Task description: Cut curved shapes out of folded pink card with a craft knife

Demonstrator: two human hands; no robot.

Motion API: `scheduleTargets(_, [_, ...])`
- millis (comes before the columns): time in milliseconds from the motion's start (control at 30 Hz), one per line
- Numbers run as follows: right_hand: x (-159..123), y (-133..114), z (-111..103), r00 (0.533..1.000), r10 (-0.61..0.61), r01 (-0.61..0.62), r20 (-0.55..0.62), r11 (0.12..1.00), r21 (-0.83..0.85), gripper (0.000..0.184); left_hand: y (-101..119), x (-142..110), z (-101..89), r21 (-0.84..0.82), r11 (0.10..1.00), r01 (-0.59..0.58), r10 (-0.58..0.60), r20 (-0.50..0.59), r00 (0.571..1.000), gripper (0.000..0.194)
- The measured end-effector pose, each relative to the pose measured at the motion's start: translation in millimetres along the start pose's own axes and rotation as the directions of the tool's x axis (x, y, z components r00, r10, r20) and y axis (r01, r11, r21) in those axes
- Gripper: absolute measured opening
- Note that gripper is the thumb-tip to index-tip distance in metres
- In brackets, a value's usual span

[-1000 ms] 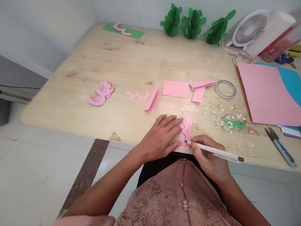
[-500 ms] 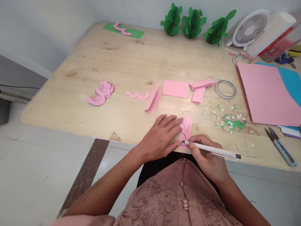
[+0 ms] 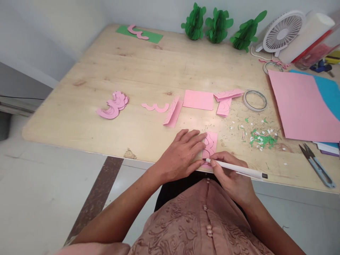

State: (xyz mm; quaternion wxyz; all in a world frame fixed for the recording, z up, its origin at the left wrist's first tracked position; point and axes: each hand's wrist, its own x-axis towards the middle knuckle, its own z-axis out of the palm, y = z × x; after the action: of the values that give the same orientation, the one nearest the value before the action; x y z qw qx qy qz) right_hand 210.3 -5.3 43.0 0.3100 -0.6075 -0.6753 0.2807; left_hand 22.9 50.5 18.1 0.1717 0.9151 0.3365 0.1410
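A pink paper piece [image 3: 211, 141] with dark curved lines drawn on it lies at the table's front edge. My left hand [image 3: 183, 154] rests flat with fingers stretched out, its fingertips pressing the paper's left side. A white pen [image 3: 239, 168] is pinched in my right hand [image 3: 232, 175], its tip touching the lower part of the paper near my left thumb. Beyond my hands lie a folded pink paper [image 3: 174, 112], a pink wavy cutout [image 3: 156, 107], a plain pink rectangle [image 3: 198, 100] and more folded pink pieces with drawn lines [image 3: 225, 101].
A stack of pink cutouts [image 3: 113, 105] lies left. Right are a tape roll [image 3: 255, 100], green and white scraps [image 3: 262, 138], thread snips [image 3: 317, 164] and large pink sheets [image 3: 305, 106]. Green paper figures [image 3: 195, 23] and a white fan [image 3: 283, 33] stand at the back.
My right hand and the pen have shifted slightly left, bringing the tip closer to my left thumb. My left hand and the paper have stayed in place.
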Motion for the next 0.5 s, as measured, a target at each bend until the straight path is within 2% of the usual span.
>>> scheduleTargets(333, [-0.6,1.0,1.2,1.000,0.021,-0.021,0.013,1.000,-0.002,0.013,-0.5,-0.5,0.2,-0.005,1.000,0.002,-0.001,0.003,1.000,0.031])
scheduleTargets(500, [-1.1,0.4,0.4,1.000,-0.006,0.006,0.003,1.000,-0.019,0.013,0.0,-0.4,-0.5,-0.008,1.000,0.004,-0.004,0.000,1.000,0.030])
